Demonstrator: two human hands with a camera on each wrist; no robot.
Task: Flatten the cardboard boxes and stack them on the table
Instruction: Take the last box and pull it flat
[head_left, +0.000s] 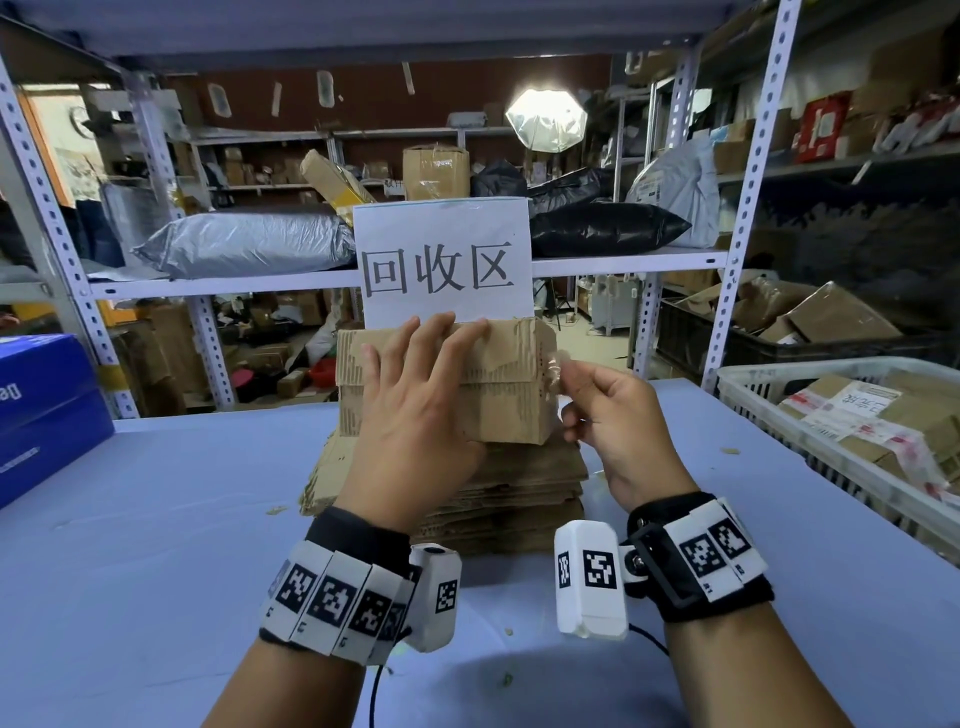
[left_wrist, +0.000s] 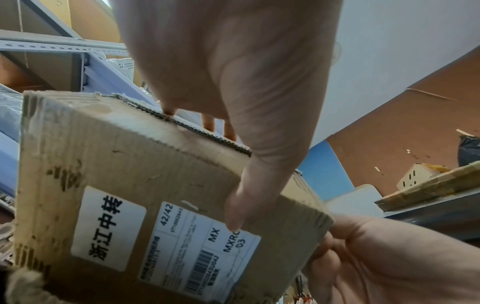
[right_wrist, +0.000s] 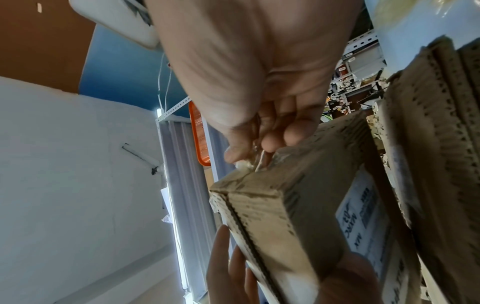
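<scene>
A small brown cardboard box (head_left: 509, 384), unflattened, is held up over a stack of flattened cardboard (head_left: 524, 499) on the blue table (head_left: 156, 519). My left hand (head_left: 421, 384) grips the box, fingers spread over its top edge and thumb on the labelled side (left_wrist: 161, 232). My right hand (head_left: 576, 400) is at the box's right end and pinches a strip of clear tape (head_left: 555, 366) between thumb and forefinger. In the right wrist view the tape (right_wrist: 246, 164) lifts off the box's corner (right_wrist: 293, 197).
A white plastic basket (head_left: 748, 376) holding taped boxes stands at the right. A blue carton (head_left: 47, 410) sits at the left edge. A white paper sign (head_left: 444, 260) hangs on the shelf rail behind the box. A black crate (head_left: 727, 348) of cardboard is beyond.
</scene>
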